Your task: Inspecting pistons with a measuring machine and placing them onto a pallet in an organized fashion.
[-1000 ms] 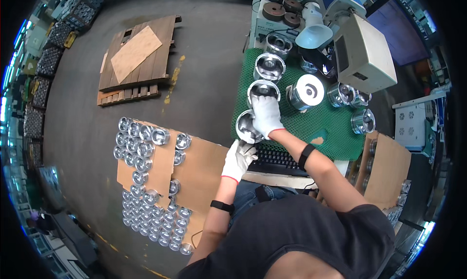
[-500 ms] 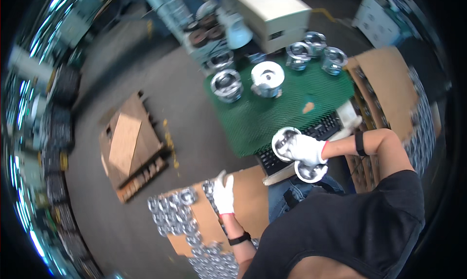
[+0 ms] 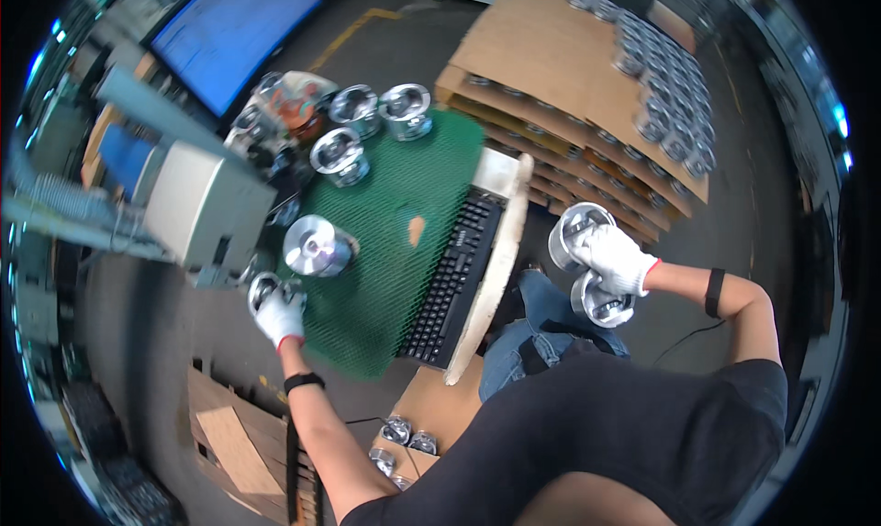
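My right hand (image 3: 617, 258), in a white glove, is held off to the right of the table, closed on two shiny metal pistons. One piston (image 3: 567, 241) is above and the other piston (image 3: 603, 307) below. My left hand (image 3: 280, 322), gloved too, reaches to the left edge of the green mat (image 3: 362, 329). Its fingers close round a piston (image 3: 261, 289) there and partly cover it. Beside it on the mat stands a piston with a bright flat top (image 3: 315, 244). Farther back are several open-side-up pistons (image 3: 340, 151).
A black keyboard (image 3: 451, 283) lies along the mat's near edge. A beige box-shaped machine (image 3: 206, 205) and a monitor (image 3: 240, 38) stand left. Cardboard-layered stacked pistons (image 3: 541, 49) rise at the right. More pistons (image 3: 396, 430) sit on cardboard below. A wooden pallet (image 3: 243, 443) is lower left.
My view has swung right. My left hand has gone from above the cardboard with pistons to a piston at the mat's edge. My right hand has moved away from the keyboard, still holding two pistons.
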Tool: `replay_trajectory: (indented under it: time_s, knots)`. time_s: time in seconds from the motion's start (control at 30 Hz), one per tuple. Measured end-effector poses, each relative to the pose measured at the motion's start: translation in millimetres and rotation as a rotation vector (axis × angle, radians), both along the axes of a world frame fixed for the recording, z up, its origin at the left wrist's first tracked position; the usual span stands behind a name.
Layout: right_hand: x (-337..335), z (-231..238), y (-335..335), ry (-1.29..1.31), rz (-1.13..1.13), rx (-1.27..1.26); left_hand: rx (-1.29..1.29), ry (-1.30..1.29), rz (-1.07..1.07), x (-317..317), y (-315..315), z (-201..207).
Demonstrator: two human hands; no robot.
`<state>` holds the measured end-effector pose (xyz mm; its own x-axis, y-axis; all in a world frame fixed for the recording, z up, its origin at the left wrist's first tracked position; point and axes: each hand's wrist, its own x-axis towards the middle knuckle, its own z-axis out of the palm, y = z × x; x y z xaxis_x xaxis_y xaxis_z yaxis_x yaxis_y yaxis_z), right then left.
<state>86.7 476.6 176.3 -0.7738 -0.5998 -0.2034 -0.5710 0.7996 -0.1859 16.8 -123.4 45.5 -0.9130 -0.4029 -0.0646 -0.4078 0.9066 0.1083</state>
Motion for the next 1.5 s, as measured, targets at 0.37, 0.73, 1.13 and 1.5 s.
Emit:
replay_trajectory:
  time_s: [0.37,0.73,1.13,1.5]
  knots:
    - [-25.0,0.4,149.0,-0.155,-0.492,-0.036,1.186,0.365,0.772,153.2,56.2,-72.2]
    - [-253.9,-73.7,309.3,0.010,-0.607,-0.106,1.223,0.241,0.825,100.2,430.5,69.3]
    - [-382.8,-134.6,436.0,0.202,-0.666,0.020,1.121,0.294,0.392,-48.4,558.9,90.3]
    - [-326.0,-99.9,405.8,0.104,-0.507,-0.109,1.122,0.225,0.333,-61.3,594.9,91.9]
